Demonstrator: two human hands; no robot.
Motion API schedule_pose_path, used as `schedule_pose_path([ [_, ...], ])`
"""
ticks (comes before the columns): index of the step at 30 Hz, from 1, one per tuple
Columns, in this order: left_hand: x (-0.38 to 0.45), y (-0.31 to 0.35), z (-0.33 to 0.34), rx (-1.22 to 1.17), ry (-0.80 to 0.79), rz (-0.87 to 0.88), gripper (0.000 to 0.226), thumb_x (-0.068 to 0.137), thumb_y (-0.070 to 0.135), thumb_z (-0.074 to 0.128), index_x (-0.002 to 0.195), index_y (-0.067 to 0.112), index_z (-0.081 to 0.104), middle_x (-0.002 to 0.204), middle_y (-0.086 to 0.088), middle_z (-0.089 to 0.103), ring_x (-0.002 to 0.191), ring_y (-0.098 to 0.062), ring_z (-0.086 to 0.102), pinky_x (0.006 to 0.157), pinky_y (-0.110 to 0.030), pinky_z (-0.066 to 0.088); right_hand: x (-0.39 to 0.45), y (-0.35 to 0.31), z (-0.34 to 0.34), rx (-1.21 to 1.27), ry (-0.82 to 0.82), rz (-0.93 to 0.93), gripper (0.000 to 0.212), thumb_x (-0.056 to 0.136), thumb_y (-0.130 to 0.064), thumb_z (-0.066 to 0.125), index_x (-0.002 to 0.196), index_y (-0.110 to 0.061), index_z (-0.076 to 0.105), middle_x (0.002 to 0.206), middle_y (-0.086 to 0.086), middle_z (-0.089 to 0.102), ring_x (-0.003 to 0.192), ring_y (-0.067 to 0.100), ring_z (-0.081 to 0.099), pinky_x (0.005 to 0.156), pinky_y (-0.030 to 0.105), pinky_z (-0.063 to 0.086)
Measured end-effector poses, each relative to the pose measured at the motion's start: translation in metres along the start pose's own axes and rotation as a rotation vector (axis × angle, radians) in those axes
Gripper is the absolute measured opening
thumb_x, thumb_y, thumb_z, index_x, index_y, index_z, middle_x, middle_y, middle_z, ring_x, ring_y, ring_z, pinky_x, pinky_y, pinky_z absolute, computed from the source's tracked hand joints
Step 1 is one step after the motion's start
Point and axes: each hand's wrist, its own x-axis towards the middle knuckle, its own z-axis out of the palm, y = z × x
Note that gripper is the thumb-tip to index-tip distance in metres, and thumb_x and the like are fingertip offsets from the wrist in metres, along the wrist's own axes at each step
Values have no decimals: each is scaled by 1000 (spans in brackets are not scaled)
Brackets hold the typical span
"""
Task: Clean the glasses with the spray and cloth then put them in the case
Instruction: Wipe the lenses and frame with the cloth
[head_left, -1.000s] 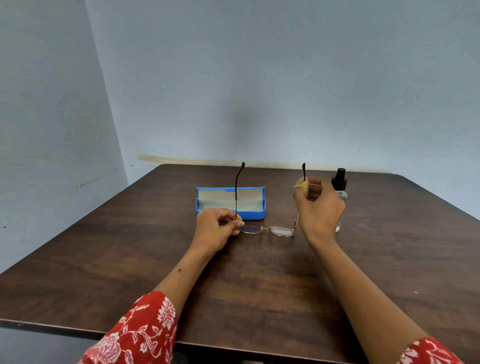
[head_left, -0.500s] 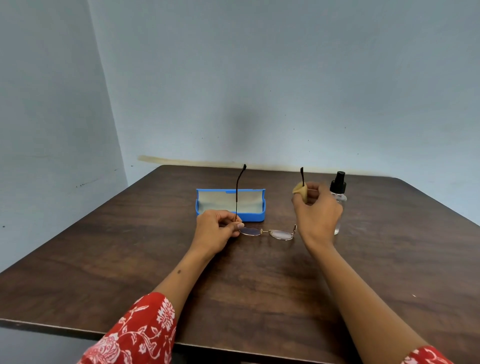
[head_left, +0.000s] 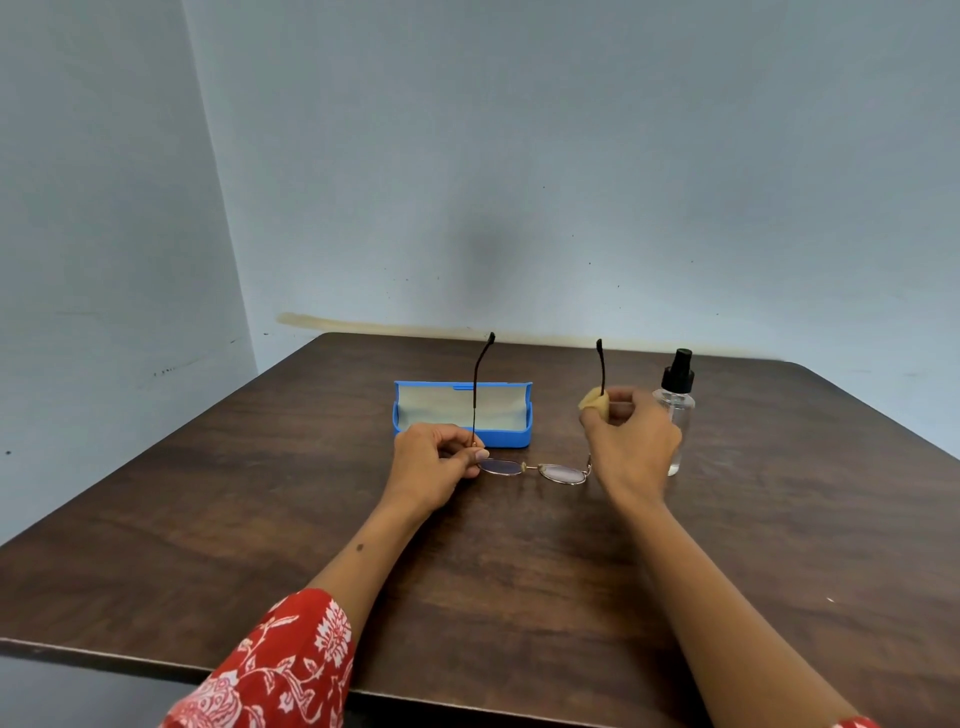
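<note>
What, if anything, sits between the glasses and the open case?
Nothing visible. The glasses, held by the left hand and the right hand with the cloth, sit just in front of the open blue case. The spray bottle stands off to the right, clear of that path.

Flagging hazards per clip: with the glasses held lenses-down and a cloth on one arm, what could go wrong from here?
The right hand rubs the cloth along an upright arm of the glasses; hard pressure might bend the thin hinge. The spray bottle stands just behind that hand and could get knocked over. The left hand pinches beside a lens, risking smudges.
</note>
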Motion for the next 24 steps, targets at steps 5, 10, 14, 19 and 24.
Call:
schedule_pose_path([
  [5,1,-1,1,8,-2,1,6,79,6,71,81,11,72,72,-2,70,56,-2,65,66,-18,56,11,-18,-4,66,91,-28,13,83,-16,63,93,-9,66,74,-5,62,70,12,59,66,12,41],
  [10,1,-3,0,6,-5,7,6,79,6,72,84,9,72,75,-6,71,57,-4,66,66,-16,56,16,-33,-7,79,82,-116,17,83,-17,64,99,-13,64,84,-5,65,75,9,60,62,3,38],
  [14,1,-3,1,7,0,13,6,79,6,71,82,11,72,75,-6,71,58,-4,66,65,-16,56,7,-20,-4,27,52,-83,11,84,-16,63,95,-12,65,76,-6,64,66,6,56,58,-1,35],
  [19,2,-4,1,10,5,13,5,78,6,72,82,10,73,74,-4,72,58,-4,66,65,-15,56,7,-15,-6,47,61,-32,13,82,-14,64,94,-10,66,74,-7,61,71,11,59,73,23,47],
  [24,2,-3,2,17,11,8,4,79,7,72,81,10,73,74,-6,72,61,-8,67,69,-19,57,18,-33,-9,107,106,-89,18,83,-18,65,99,-10,65,82,-4,65,77,12,61,73,23,47],
])
